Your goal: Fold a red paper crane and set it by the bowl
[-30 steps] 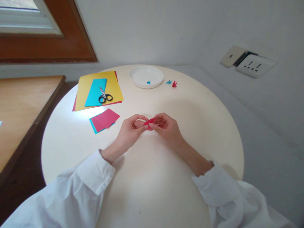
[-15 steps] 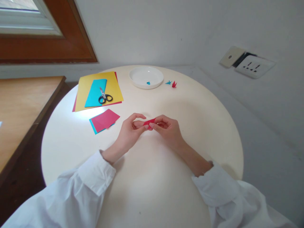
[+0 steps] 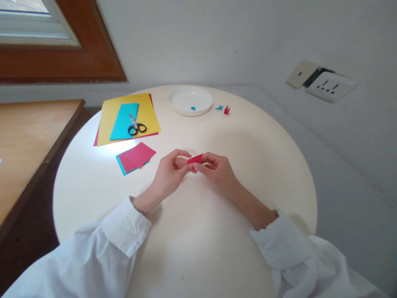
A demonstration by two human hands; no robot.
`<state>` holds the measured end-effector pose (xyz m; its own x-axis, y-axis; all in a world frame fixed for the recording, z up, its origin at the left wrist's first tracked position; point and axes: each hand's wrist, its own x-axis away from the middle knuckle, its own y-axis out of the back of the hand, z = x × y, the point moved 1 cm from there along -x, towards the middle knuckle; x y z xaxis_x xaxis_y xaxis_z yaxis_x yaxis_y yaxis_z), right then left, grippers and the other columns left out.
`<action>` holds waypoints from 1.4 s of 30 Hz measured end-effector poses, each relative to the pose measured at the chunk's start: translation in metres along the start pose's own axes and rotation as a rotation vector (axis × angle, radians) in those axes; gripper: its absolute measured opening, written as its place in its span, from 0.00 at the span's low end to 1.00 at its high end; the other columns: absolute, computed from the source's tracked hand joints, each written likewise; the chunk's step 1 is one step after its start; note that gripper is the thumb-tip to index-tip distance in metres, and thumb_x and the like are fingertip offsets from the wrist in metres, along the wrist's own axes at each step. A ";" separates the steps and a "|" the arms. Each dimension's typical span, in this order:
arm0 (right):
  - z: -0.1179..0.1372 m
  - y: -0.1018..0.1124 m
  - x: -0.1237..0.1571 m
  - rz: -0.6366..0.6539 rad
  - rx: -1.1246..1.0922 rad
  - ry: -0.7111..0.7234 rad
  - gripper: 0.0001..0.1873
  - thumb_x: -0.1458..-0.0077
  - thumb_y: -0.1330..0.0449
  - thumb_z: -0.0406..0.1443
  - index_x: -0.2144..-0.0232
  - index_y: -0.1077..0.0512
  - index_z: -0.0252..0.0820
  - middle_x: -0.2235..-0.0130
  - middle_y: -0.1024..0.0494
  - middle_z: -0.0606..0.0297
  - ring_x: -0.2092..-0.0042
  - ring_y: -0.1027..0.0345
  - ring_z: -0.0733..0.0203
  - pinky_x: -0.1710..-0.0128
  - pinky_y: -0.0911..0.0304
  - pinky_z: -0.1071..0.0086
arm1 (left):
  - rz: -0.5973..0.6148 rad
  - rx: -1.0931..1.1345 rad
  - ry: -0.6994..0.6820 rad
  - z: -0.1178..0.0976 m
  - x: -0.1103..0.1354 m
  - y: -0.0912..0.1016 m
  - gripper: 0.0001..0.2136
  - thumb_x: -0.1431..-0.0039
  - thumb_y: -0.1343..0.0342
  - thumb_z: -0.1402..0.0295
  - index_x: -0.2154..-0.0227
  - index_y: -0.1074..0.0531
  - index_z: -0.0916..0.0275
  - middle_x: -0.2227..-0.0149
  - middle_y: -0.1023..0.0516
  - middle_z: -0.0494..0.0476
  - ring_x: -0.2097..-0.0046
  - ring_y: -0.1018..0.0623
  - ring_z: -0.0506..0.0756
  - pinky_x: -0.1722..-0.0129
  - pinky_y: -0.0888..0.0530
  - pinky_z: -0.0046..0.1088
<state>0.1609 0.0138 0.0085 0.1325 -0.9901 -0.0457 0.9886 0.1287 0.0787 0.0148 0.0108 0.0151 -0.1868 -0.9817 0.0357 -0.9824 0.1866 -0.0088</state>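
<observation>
A small folded piece of red paper [image 3: 195, 159] is held between my two hands over the middle of the round table. My left hand [image 3: 172, 169] pinches its left end between thumb and fingers, the index finger arched above it. At the right end, my right hand [image 3: 218, 171] grips the paper with thumb and fingertips. The lower edge of the paper is partly hidden by the thumbs. Left of my hands lie red paper sheets [image 3: 138, 157], stacked over a blue paper sheet [image 3: 120, 165].
Scissors [image 3: 136, 129] with black handles rest on blue paper [image 3: 119, 128] and yellow paper [image 3: 107, 120] at the back left. A white dish [image 3: 181, 111] holds a small blue scrap [image 3: 193, 108]. Beside it sit a blue paper crane [image 3: 219, 107] and a red paper crane [image 3: 227, 110].
My right thumb has slid slightly left and down along the red paper, so more of its face shows. Both hands stay in nearly the same place.
</observation>
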 end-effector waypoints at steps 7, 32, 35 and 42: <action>-0.006 0.004 -0.002 -0.010 0.058 0.049 0.09 0.57 0.36 0.39 0.79 0.30 0.40 0.75 0.24 0.66 0.72 0.30 0.64 0.70 0.34 0.69 | 0.013 -0.047 -0.002 0.003 -0.001 0.000 0.13 0.55 0.37 0.60 0.71 0.30 0.63 0.75 0.21 0.55 0.70 0.21 0.55 0.68 0.27 0.29; -0.008 0.005 -0.003 -0.030 0.011 0.106 0.10 0.55 0.39 0.40 0.80 0.32 0.41 0.76 0.27 0.68 0.72 0.35 0.65 0.71 0.39 0.70 | 0.024 0.110 0.071 0.001 0.001 -0.002 0.15 0.59 0.34 0.63 0.69 0.25 0.66 0.71 0.20 0.56 0.68 0.22 0.54 0.60 0.26 0.35; -0.008 0.003 -0.003 -0.002 0.004 0.094 0.10 0.55 0.38 0.40 0.81 0.32 0.41 0.76 0.27 0.68 0.72 0.35 0.66 0.70 0.38 0.70 | 0.002 0.118 0.080 0.004 0.000 -0.003 0.14 0.58 0.35 0.61 0.72 0.26 0.66 0.73 0.22 0.54 0.69 0.22 0.52 0.61 0.26 0.33; -0.006 0.003 -0.004 -0.064 -0.020 0.067 0.08 0.58 0.37 0.39 0.79 0.30 0.41 0.76 0.27 0.68 0.72 0.34 0.66 0.72 0.37 0.71 | 0.016 -0.083 0.025 0.001 0.001 -0.002 0.13 0.52 0.40 0.58 0.75 0.27 0.65 0.77 0.25 0.53 0.73 0.25 0.51 0.73 0.31 0.25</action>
<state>0.1634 0.0179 0.0031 0.0731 -0.9905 -0.1166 0.9963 0.0672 0.0537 0.0169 0.0090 0.0147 -0.2013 -0.9776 0.0616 -0.9758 0.2056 0.0737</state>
